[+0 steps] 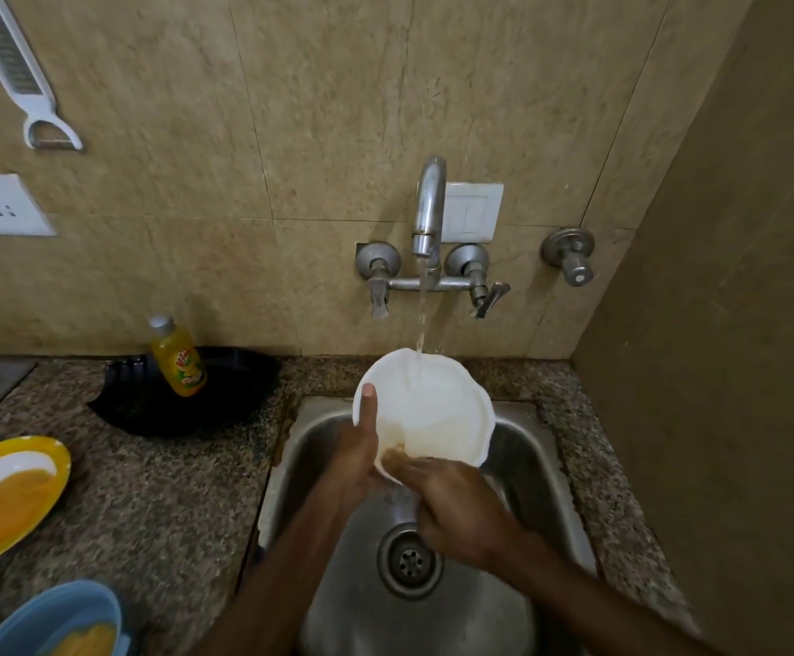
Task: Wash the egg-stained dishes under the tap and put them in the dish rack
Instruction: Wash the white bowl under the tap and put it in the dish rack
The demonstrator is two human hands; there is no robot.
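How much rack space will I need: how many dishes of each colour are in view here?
White: 1, bowl under the tap
Yellow-rimmed: 1, plate with egg
Blue: 1, dish with egg
Black: 1, tray holding a soap bottle
Total: 4

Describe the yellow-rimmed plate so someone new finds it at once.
From the steel sink, go left across the speckled counter to the picture's left edge. The plate lies there, beyond a blue dish. Unlike that and the white dish under the tap, its rim is yellow.
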